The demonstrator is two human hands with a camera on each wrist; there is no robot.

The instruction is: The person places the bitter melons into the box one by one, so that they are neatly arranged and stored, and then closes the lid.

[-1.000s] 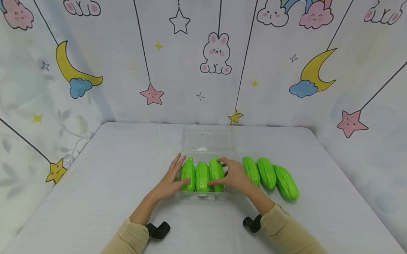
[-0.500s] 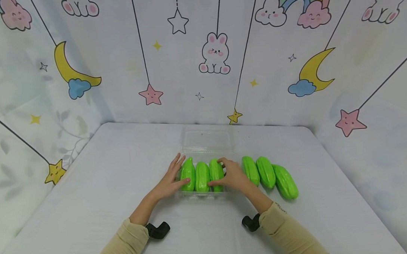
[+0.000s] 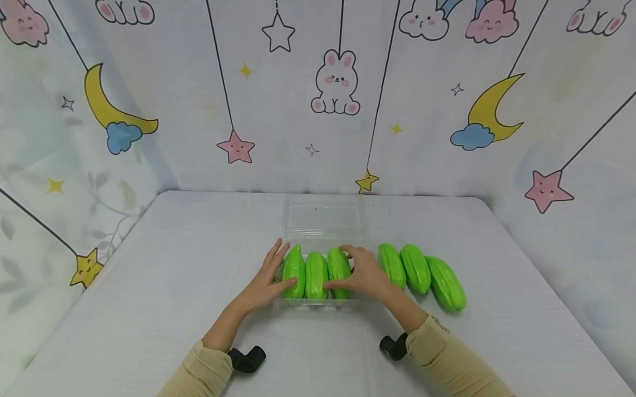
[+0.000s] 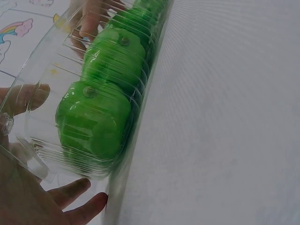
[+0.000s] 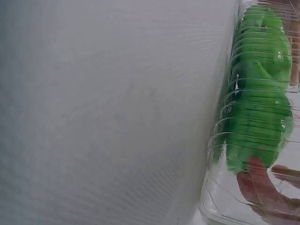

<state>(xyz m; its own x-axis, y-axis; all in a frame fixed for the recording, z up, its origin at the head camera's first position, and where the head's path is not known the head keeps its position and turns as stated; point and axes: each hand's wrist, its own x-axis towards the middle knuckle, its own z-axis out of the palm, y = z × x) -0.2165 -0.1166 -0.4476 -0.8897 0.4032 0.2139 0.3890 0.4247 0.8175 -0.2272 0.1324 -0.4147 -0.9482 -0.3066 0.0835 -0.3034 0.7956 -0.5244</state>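
A clear plastic clamshell box (image 3: 311, 302) lies at the middle of the table with three bright green, ridged, cucumber-like vegetables side by side in it. My left hand (image 3: 265, 284) holds the box's left side. In the left wrist view its thumb (image 4: 35, 97) reaches over the clear wall, while other fingers stay outside. My right hand (image 3: 367, 274) pinches the rightmost green vegetable (image 3: 338, 272) in the box between thumb and fingers. The middle vegetable (image 3: 316, 275) and left vegetable (image 3: 293, 273) lie next to it. The right wrist view shows a right finger (image 5: 262, 183) through the clear wall.
The box's hinged lid (image 3: 325, 218) lies folded back behind it. Three more green vegetables (image 3: 416, 270) lie in a row on the white table (image 3: 193, 238), right of the box. A black device (image 3: 247, 360) sits at each wrist. A patterned cloth (image 3: 288, 100) stands behind.
The right hand and the vegetable it pinches have shifted very slightly right. The left hand and the other vegetables look the same.
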